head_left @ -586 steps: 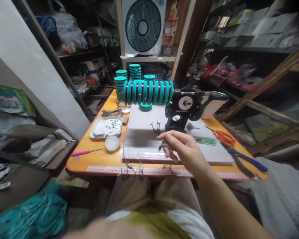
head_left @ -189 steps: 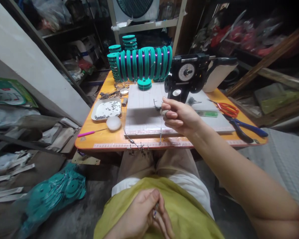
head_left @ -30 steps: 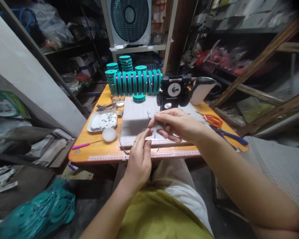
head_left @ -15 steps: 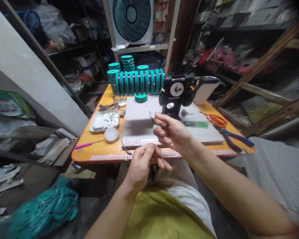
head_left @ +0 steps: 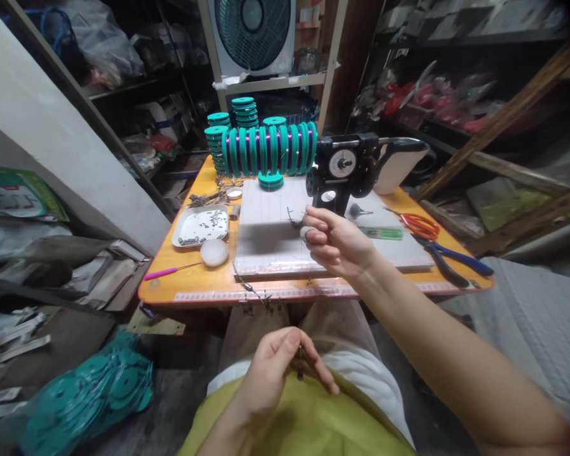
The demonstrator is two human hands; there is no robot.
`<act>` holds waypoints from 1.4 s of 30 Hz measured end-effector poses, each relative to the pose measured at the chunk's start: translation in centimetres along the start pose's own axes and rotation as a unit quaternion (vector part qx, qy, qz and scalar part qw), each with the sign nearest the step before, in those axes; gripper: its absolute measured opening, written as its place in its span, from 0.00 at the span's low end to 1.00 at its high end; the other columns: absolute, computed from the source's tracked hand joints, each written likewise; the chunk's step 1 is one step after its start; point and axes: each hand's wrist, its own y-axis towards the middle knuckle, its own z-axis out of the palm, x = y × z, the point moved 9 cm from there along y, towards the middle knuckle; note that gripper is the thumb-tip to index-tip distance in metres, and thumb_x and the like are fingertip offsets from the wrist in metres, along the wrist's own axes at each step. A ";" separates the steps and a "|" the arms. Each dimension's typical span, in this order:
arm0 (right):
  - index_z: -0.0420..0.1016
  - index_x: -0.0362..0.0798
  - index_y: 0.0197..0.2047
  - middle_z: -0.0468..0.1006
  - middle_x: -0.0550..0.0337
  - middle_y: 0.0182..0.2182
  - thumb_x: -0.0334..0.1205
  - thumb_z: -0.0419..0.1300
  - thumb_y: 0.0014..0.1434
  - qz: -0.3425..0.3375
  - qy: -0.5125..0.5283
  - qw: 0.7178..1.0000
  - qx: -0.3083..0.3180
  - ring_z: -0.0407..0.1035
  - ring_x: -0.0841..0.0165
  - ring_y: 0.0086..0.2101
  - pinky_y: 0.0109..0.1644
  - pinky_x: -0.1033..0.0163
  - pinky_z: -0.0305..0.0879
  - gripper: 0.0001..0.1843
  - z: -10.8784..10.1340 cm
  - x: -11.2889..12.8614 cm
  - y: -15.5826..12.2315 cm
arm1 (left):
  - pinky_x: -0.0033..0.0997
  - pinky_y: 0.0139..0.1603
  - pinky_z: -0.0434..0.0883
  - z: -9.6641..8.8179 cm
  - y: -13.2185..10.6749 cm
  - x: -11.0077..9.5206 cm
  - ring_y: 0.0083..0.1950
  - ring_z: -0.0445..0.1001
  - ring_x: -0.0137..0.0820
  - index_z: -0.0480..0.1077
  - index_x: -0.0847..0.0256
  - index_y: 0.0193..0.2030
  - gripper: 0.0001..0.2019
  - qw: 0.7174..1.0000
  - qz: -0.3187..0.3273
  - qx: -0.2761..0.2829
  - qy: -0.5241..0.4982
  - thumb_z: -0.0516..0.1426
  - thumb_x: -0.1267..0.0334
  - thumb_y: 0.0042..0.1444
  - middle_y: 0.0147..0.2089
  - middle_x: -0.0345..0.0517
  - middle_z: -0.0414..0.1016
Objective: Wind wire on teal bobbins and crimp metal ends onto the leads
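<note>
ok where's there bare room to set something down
The white board looks bare at front right, between the green strip and the blue-handled pliers. The orange tabletop looks bare between the pink-handled tool and the ruler strip. Its back left is crowded: green spool stacks, dark bits.

A pale wall (head_left: 52,120) slants across the upper left of the frame; dark shelving (head_left: 128,89) stands to its right. A box fan (head_left: 253,38) rests on a metal frame (head_left: 285,83) — top centre. Diagonal timber (head_left: 503,123) crosses the right side. The grey floor (head_left: 187,361) — lower left — is dimly lit.
</note>
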 end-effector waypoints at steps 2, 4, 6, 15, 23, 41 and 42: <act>0.49 0.48 0.18 0.61 0.67 0.11 0.41 0.40 0.71 0.000 -0.001 1.000 0.001 0.49 0.80 0.06 0.06 0.77 0.40 0.27 0.1 0.0 0.0 | 0.30 0.32 0.72 0.2 -0.3 0.4 0.27 0.79 0.36 0.69 0.66 0.32 0.16 1.000 -0.015 -0.002 -0.024 0.53 0.56 0.63 0.27 0.51 0.79; 0.49 0.48 0.18 0.61 0.67 0.11 0.41 0.40 0.71 0.001 -0.004 1.000 0.002 0.49 0.80 0.06 0.06 0.77 0.40 0.27 0.1 0.0 -0.1 | 0.28 0.30 0.71 0.3 -0.6 0.6 0.27 0.79 0.35 0.70 0.67 0.33 0.15 0.999 -0.029 -0.004 -0.041 0.54 0.56 0.62 0.27 0.52 0.79; 0.49 0.48 0.18 0.61 0.67 0.11 0.42 0.40 0.71 0.002 -0.008 1.000 0.003 0.49 0.80 0.06 0.06 0.77 0.40 0.27 0.2 0.0 0.0 | 0.27 0.29 0.71 0.4 -0.8 0.8 0.26 0.79 0.35 0.70 0.68 0.33 0.15 0.998 -0.044 -0.004 -0.054 0.55 0.56 0.61 0.26 0.52 0.79; 0.51 0.47 0.18 0.61 0.67 0.12 0.42 0.41 0.71 0.000 -0.010 1.000 0.014 0.50 0.80 0.06 0.06 0.77 0.41 0.27 0.0 -0.2 0.0 | 0.28 0.26 0.72 0.0 -1.2 1.6 0.22 0.78 0.34 0.72 0.69 0.31 0.15 0.992 -0.063 -0.020 -0.109 0.57 0.56 0.59 0.23 0.51 0.78; 0.50 0.47 0.19 0.61 0.67 0.12 0.42 0.40 0.71 -0.019 -0.006 1.000 -0.006 0.50 0.81 0.07 0.08 0.78 0.39 0.27 -0.7 0.6 0.1 | 0.32 0.33 0.72 -0.7 -2.1 1.7 0.23 0.77 0.32 0.70 0.65 0.29 0.15 0.992 -0.015 -0.081 -0.095 0.58 0.55 0.59 0.22 0.47 0.77; 0.59 0.46 0.23 0.64 0.68 0.14 0.47 0.51 0.67 -0.050 -0.075 0.996 0.016 0.50 0.82 0.08 0.09 0.78 0.41 0.22 -0.6 0.2 0.0 | 0.29 0.28 0.71 -1.9 -3.1 2.8 0.22 0.76 0.32 0.72 0.65 0.26 0.15 0.984 -0.021 -0.130 -0.118 0.61 0.55 0.56 0.23 0.47 0.78; 0.66 0.46 0.29 0.66 0.68 0.15 0.49 0.52 0.67 -0.052 -0.112 0.992 0.027 0.51 0.82 0.08 0.10 0.78 0.42 0.19 -0.7 -0.4 -0.3 | 0.29 0.28 0.71 -2.0 -3.2 3.0 0.22 0.76 0.32 0.71 0.65 0.26 0.15 0.984 -0.022 -0.131 -0.117 0.61 0.55 0.56 0.22 0.47 0.78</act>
